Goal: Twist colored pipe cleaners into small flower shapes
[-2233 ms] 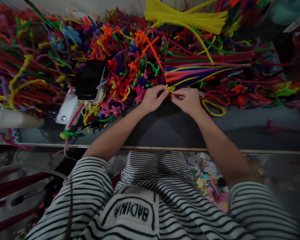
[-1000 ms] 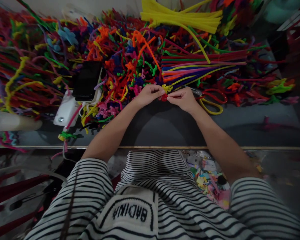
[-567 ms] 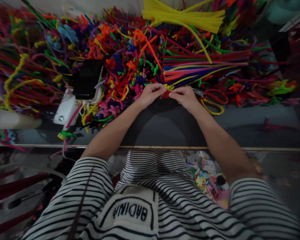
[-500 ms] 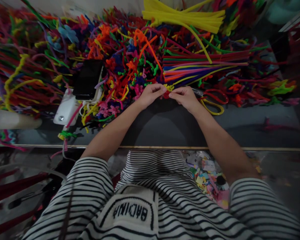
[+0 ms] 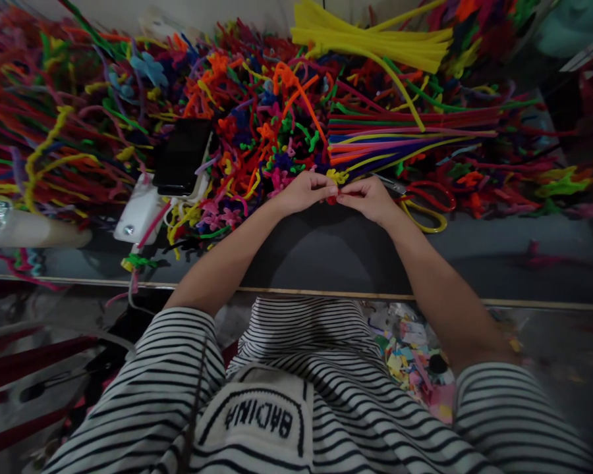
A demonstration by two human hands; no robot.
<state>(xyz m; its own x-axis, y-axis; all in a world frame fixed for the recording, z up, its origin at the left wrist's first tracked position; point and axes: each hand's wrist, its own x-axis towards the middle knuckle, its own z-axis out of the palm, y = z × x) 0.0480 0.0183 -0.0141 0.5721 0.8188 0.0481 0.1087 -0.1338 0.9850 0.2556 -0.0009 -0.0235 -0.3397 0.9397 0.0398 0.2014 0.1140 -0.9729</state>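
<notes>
the left hand (image 5: 304, 191) and right hand (image 5: 370, 195) meet fingertip to fingertip, pinching a small red pipe-cleaner piece (image 5: 332, 197) at the near edge of the pile. short, firm twists with both pinches close together would likely keep the fuzzy wire tight. behind lie straight chenille stems (image 5: 405, 135); looped-handle scissors (image 5: 425, 197) sit just right.

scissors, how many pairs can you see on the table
1. The scissors, with red and yellow handles, lie on the table just beside the right hand, at the edge of the pipe cleaner pile. More could be buried under that pile.
</notes>
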